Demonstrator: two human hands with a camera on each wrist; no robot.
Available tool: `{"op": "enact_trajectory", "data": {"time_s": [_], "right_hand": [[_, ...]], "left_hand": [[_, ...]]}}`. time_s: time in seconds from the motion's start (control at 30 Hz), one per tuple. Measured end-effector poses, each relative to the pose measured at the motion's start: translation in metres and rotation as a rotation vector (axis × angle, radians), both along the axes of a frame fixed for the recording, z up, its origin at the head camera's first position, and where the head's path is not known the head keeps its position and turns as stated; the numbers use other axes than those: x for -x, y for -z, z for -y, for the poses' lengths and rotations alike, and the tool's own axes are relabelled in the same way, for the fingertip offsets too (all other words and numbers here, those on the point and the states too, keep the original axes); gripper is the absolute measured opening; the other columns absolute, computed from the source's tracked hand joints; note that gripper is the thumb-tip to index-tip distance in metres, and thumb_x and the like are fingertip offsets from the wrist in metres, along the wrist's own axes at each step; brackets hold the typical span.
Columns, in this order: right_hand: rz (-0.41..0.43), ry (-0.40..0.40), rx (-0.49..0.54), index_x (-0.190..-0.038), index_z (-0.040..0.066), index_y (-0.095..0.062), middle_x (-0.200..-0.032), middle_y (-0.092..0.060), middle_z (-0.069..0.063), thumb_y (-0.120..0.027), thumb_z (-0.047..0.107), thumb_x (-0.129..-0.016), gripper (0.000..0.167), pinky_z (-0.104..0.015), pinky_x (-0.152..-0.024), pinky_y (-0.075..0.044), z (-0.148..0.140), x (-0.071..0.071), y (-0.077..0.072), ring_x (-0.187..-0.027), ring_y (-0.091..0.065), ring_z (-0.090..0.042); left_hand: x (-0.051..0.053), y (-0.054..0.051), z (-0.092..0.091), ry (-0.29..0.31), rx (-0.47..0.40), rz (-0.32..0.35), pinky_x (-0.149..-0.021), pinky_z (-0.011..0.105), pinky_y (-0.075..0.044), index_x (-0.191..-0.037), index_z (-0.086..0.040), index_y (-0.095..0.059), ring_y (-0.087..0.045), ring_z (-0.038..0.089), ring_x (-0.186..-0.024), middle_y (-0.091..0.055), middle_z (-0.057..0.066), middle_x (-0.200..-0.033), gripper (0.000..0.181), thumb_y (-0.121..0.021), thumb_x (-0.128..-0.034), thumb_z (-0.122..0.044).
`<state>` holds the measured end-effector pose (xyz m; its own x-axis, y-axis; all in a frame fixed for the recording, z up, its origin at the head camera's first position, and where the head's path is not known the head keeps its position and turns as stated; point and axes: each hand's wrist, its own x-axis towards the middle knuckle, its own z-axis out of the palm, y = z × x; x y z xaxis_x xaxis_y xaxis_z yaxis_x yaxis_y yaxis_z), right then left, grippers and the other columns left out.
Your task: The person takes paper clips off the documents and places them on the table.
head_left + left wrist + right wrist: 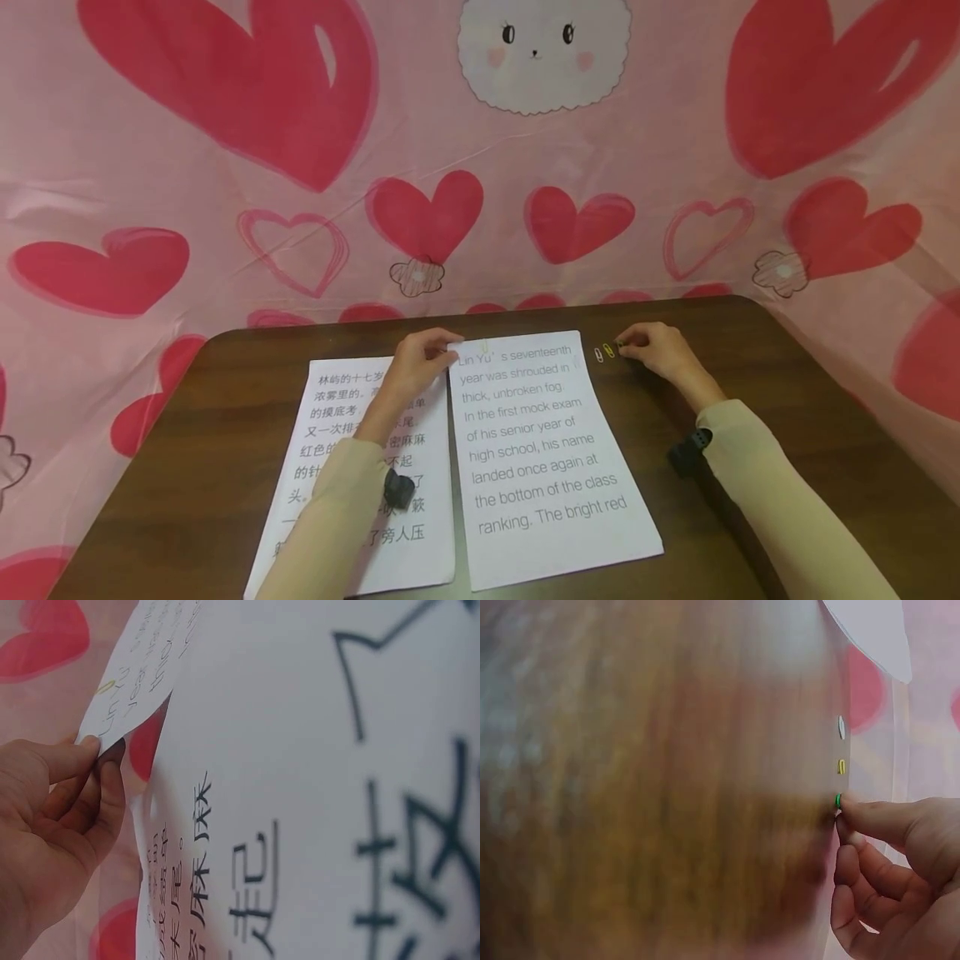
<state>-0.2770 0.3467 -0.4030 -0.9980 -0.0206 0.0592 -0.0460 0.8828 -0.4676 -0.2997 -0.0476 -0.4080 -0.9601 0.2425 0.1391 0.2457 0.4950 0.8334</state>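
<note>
My left hand (415, 360) pinches the top left corner of the sheet with English print (536, 433) between thumb and fingers. In the left wrist view that corner is lifted, and a yellow paper clip (106, 687) sits on the sheet's top edge. Over to the right, my right hand (660, 348) has thumb and forefinger together on a green paper clip (838, 800), mostly covered by the fingertips. Beside it lie a second yellow paper clip (841, 766) and a white paper clip (841, 727), in a row towards the English sheet.
Sheets with Chinese print (300, 500) lie on the left, partly under my left forearm. Everything rests on a dark wooden table (187, 467). Behind its far edge hangs a pink cloth (487, 150) with red hearts.
</note>
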Motion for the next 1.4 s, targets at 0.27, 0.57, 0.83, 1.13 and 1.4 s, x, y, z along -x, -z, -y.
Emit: {"op": "enact_trajectory", "data": {"time_s": [0.27, 0.57, 0.83, 1.13, 1.4], "right_hand": [[-0.010, -0.009, -0.020, -0.112, 0.001, -0.069, -0.105, -0.072, -0.025, -0.066, 0.017, -0.096, 0.023, -0.054, -0.083, -0.051, 0.001, 0.000, 0.001, -0.092, -0.066, -0.037], [-0.078, 0.035, 0.030, -0.117, 0.000, -0.067, -0.115, -0.069, -0.026, -0.058, 0.022, -0.102, 0.028, -0.059, -0.095, -0.049, 0.000, -0.003, -0.006, -0.099, -0.061, -0.039], [-0.166, -0.013, 0.113, -0.116, 0.004, -0.069, -0.111, -0.072, -0.021, -0.061, 0.027, -0.101, 0.029, -0.052, -0.091, -0.049, 0.028, -0.002, -0.018, -0.099, -0.063, -0.034], [-0.192, -0.086, 0.187, -0.114, 0.007, -0.071, -0.104, -0.075, -0.014, -0.063, 0.028, -0.099, 0.027, -0.034, -0.078, -0.049, 0.063, 0.002, -0.027, -0.088, -0.063, -0.026], [-0.183, -0.124, 0.230, -0.117, 0.006, -0.070, -0.106, -0.073, -0.013, -0.065, 0.025, -0.098, 0.027, -0.029, -0.075, -0.052, 0.085, 0.002, -0.031, -0.088, -0.062, -0.025]], "left_hand": [[0.000, 0.000, 0.000, 0.002, 0.015, -0.010, -0.088, 0.034, -0.051, -0.118, -0.015, -0.074, -0.065, 0.024, -0.094, -0.073, 0.010, -0.115, 0.027, -0.069, -0.0928, -0.007], [0.001, -0.002, 0.000, 0.004, 0.014, -0.013, -0.089, 0.035, -0.050, -0.117, -0.015, -0.074, -0.064, 0.024, -0.094, -0.073, 0.010, -0.113, 0.026, -0.069, -0.0926, -0.007], [-0.002, -0.003, 0.000, 0.010, 0.005, -0.017, -0.087, 0.033, -0.051, -0.118, -0.014, -0.074, -0.063, 0.024, -0.093, -0.073, 0.010, -0.112, 0.026, -0.068, -0.0932, -0.006], [-0.001, -0.002, -0.002, 0.012, -0.003, -0.029, -0.083, 0.030, -0.050, -0.116, -0.015, -0.074, -0.063, 0.022, -0.092, -0.074, 0.009, -0.110, 0.025, -0.069, -0.0929, -0.007], [-0.002, -0.002, -0.002, 0.007, -0.005, -0.019, -0.084, 0.031, -0.051, -0.117, -0.016, -0.074, -0.063, 0.023, -0.092, -0.074, 0.008, -0.109, 0.025, -0.068, -0.0937, -0.008]]}}
